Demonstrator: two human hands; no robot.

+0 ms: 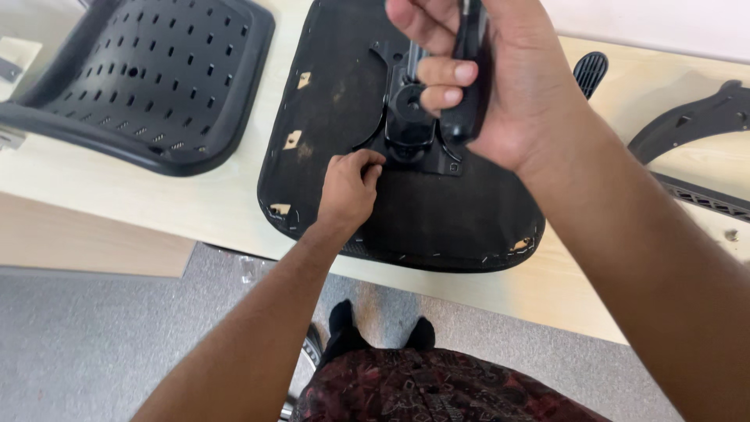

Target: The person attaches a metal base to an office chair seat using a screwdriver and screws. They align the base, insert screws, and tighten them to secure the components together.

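Observation:
A black chair seat point(328, 109) lies upside down on the pale wooden table point(195, 203), its fabric underside worn in spots. A black metal mechanism plate point(410, 129) is fixed at its middle. My left hand point(349, 187) rests on the underside just left of that plate, fingers curled and pinched together at something too small to see. My right hand point(484, 70) is raised close to the camera above the plate, gripping the black handle of a tool point(469, 86) that points down toward the plate.
A black perforated plastic chair back point(141, 78) lies at the table's left. Curved black chair parts point(687, 125) and a small slotted black piece point(591, 72) lie at the right. Grey carpet and my feet in black socks point(379, 328) show below the table edge.

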